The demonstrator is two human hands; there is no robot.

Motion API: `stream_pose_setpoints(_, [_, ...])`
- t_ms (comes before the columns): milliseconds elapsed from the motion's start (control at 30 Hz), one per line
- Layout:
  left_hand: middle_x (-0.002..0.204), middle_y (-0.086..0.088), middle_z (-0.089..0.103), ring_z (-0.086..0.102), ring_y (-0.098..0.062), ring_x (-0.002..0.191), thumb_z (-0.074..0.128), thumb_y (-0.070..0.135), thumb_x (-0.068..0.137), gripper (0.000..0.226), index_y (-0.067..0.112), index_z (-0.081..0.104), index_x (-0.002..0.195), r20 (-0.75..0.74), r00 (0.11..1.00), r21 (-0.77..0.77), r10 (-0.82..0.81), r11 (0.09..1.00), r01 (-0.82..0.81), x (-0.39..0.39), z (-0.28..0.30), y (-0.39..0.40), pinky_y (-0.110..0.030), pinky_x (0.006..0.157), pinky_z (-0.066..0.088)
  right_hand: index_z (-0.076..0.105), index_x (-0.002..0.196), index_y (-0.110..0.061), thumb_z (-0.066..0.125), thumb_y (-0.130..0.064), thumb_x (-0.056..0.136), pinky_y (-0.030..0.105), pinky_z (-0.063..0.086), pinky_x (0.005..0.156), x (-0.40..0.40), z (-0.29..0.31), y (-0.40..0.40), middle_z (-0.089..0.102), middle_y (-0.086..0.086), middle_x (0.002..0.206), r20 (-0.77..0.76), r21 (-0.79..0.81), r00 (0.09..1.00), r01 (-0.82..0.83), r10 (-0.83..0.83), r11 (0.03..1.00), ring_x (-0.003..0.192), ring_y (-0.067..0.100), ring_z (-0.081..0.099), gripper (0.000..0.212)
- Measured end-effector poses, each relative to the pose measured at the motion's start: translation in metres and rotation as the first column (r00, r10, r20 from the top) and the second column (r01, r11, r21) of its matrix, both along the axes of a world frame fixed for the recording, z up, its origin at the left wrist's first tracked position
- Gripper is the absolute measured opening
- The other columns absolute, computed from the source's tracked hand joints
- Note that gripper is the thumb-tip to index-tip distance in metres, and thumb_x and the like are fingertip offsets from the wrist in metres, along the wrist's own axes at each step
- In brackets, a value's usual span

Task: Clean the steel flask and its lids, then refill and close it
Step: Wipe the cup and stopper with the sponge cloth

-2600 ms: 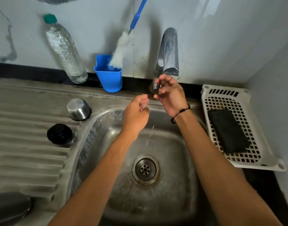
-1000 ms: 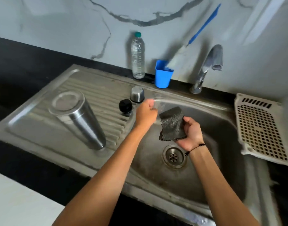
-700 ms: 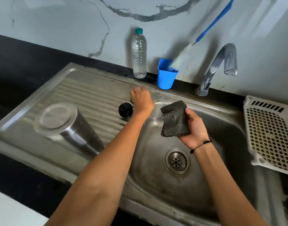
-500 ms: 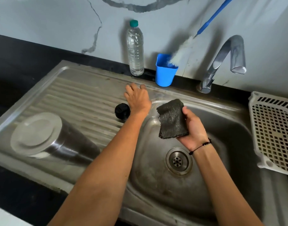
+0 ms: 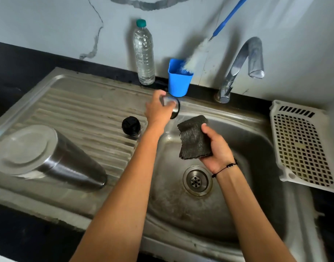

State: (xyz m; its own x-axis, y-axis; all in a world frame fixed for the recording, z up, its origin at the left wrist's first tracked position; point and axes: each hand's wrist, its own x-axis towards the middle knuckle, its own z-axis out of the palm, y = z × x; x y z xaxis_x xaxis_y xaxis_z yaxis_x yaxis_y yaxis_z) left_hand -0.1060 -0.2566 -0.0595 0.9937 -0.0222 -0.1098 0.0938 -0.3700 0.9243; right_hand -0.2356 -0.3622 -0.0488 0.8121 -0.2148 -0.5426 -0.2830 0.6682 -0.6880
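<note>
Steel flask [image 5: 49, 157] stands inverted far left of both hands, black inner lid [image 5: 131, 126] just left of left hand [image 5: 158, 110] gripping steel cap [image 5: 172, 107], right hand [image 5: 215, 148] clutching scrub pad [image 5: 193, 137]: lid-scrubbing step, next bring cap to pad.

The steel flask [image 5: 49, 157] stands upside down on the draining board, well to the left of the left hand [image 5: 158, 110], its flat base toward the camera. The black inner lid [image 5: 131, 126] sits just left of that wrist. The steel cap lid [image 5: 172, 106], blurred, seems gripped in the left hand's fingers. The dark scrub pad [image 5: 193, 138] is held upright in the right hand [image 5: 216, 146].
</note>
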Motion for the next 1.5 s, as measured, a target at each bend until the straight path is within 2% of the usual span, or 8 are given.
stream_pose_setpoints(100, [0.123, -0.013, 0.056, 0.062, -0.025, 0.097, 0.052, 0.027, 0.097, 0.029, 0.019, 0.047, 0.124, -0.37, 0.923, -0.725, -0.108, 0.654, -0.215, -0.045, 0.022, -0.006, -0.032, 0.066, 0.058, 0.058, 0.106, -0.006, 0.054, -0.014, 0.092, 0.035, 0.056, 0.061, -0.023, 0.011, 0.0, 0.071, 0.014, 0.085, 0.053, -0.063, 0.996, 0.075, -0.071, 0.995, 0.071, 0.023, 0.069, 0.016])
stream_pose_setpoints(167, [0.126, -0.018, 0.057, 0.061, -0.03, 0.107, 0.053, 0.028, 0.096, 0.034, 0.012, 0.049, 0.125, -0.459, 0.865, -0.831, -0.202, 0.443, -0.337, -0.071, 0.025, -0.01, -0.035, 0.065, 0.059, 0.059, 0.109, -0.002, 0.056, -0.009, 0.09, 0.038, 0.056, 0.065, -0.041, 0.017, 0.003, 0.069, 0.019, 0.088, 0.074, -0.096, 0.991, 0.12, -0.113, 0.988, 0.072, 0.027, 0.068, 0.02])
stream_pose_setpoints(367, [0.12, -0.024, 0.056, 0.06, -0.034, 0.103, 0.053, 0.032, 0.095, 0.037, 0.006, 0.052, 0.12, -0.462, 0.843, -0.878, -0.275, 0.278, -0.39, -0.121, 0.027, -0.02, -0.043, 0.072, 0.059, 0.06, 0.09, -0.008, 0.062, -0.002, 0.086, 0.041, 0.056, 0.065, -0.084, 0.038, -0.001, 0.068, 0.013, 0.078, 0.154, -0.365, 0.973, 0.217, -0.171, 0.905, 0.069, 0.026, 0.067, 0.008])
stream_pose_setpoints(567, [0.116, -0.013, 0.061, 0.063, -0.021, 0.082, 0.04, 0.033, 0.101, 0.033, 0.029, 0.045, 0.134, -0.349, 0.909, -0.838, -0.226, 0.509, -0.195, -0.161, 0.027, -0.018, -0.032, 0.064, 0.054, 0.053, 0.085, -0.017, 0.065, 0.0, 0.082, 0.04, 0.055, 0.063, -0.107, 0.04, -0.001, 0.065, 0.003, 0.073, 0.21, -0.554, 0.969, 0.226, -0.129, 0.801, 0.065, 0.021, 0.063, 0.022])
stream_pose_setpoints(900, [0.069, 0.001, 0.051, 0.046, -0.008, 0.069, 0.056, 0.013, 0.094, 0.025, 0.016, 0.054, 0.069, 0.013, 0.954, -0.433, -0.3, 0.858, 0.275, -0.166, 0.024, -0.014, -0.018, 0.066, 0.036, 0.047, 0.131, -0.018, 0.059, 0.002, 0.088, 0.032, 0.056, 0.078, -0.11, 0.034, -0.008, 0.067, 0.003, 0.099, 0.203, -0.521, 0.95, 0.31, -0.237, 0.795, 0.083, 0.011, 0.066, 0.049])
stream_pose_setpoints(1100, [0.076, -0.012, 0.06, 0.052, -0.017, 0.074, 0.059, 0.018, 0.092, 0.022, 0.006, 0.063, 0.073, 0.156, 0.971, -0.225, -0.183, 0.95, 0.215, -0.141, 0.03, -0.02, -0.032, 0.07, 0.043, 0.04, 0.143, -0.025, 0.054, 0.0, 0.088, 0.012, 0.051, 0.072, -0.104, 0.044, -0.005, 0.062, -0.001, 0.112, 0.183, -0.911, 0.982, 0.189, -0.049, 0.367, 0.084, 0.008, 0.062, 0.062])
stream_pose_setpoints(1333, [0.072, -0.003, 0.063, 0.061, -0.018, 0.073, 0.042, 0.004, 0.091, 0.027, 0.014, 0.059, 0.073, -0.229, 0.966, -0.598, -0.115, 0.8, -0.047, -0.141, 0.054, -0.018, -0.024, 0.058, 0.048, 0.032, 0.146, -0.009, 0.049, 0.015, 0.074, 0.05, 0.024, 0.114, -0.088, 0.032, 0.038, 0.022, 0.015, 0.155, -0.114, -0.923, 0.974, -0.032, 0.195, -0.382, 0.143, 0.037, 0.019, 0.077])
stream_pose_setpoints(1500, [0.099, -0.006, 0.062, 0.058, -0.02, 0.088, 0.038, 0.044, 0.097, 0.041, 0.012, 0.058, 0.114, -0.422, 0.88, -0.7, -0.217, 0.695, -0.165, -0.152, 0.063, -0.012, -0.034, 0.071, 0.044, 0.029, 0.134, -0.019, 0.067, -0.002, 0.074, 0.057, 0.05, 0.082, -0.08, 0.012, 0.04, 0.04, 0.014, 0.143, -0.118, -0.819, 0.984, -0.02, 0.135, -0.573, 0.128, 0.044, 0.037, 0.073])
